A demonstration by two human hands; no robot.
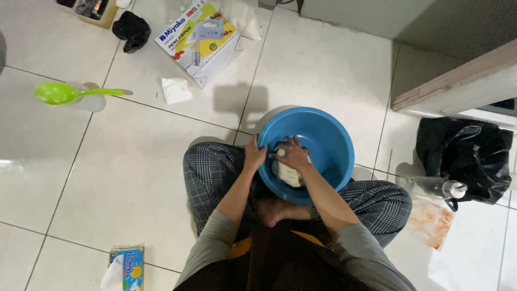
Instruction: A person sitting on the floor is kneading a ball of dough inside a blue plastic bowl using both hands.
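Dough (291, 175) sits in the bottom of the blue bowl (323, 137), near side, pale lump partly hidden under my right hand (293, 153). Bowl rests on the floor (134, 178) between my crossed legs, tipped slightly toward me.

Right hand: fingers spread and curled down onto the dough, pressing rather than pinching; some dough looks stuck to the knuckles. Left hand (254, 156): fingers wrapped over the near-left rim, closed on it, steadying the bowl.

Around me: green ladle (59, 92) lying across a clear cup far left, mixer box (199, 40) ahead, crumpled tissue (176, 90) just beside it, black cloth (131, 29) further back. Tissue pack (125, 268) by my left knee. Black bag (466, 156) on the right, clear bottle (439, 187) lying against it, small plastic bag (431, 221) with orange residue below that.

Risks as I read them:
- Bowl is only pinned by one hand on smooth tile. Hard push from the right could skid or tip it if that rim grip slips.
- Dough looks sticky; lifting the right hand may drag the lump up and over the near rim onto my legs.
- Light is dim, so I can't tell how wet the dough is.
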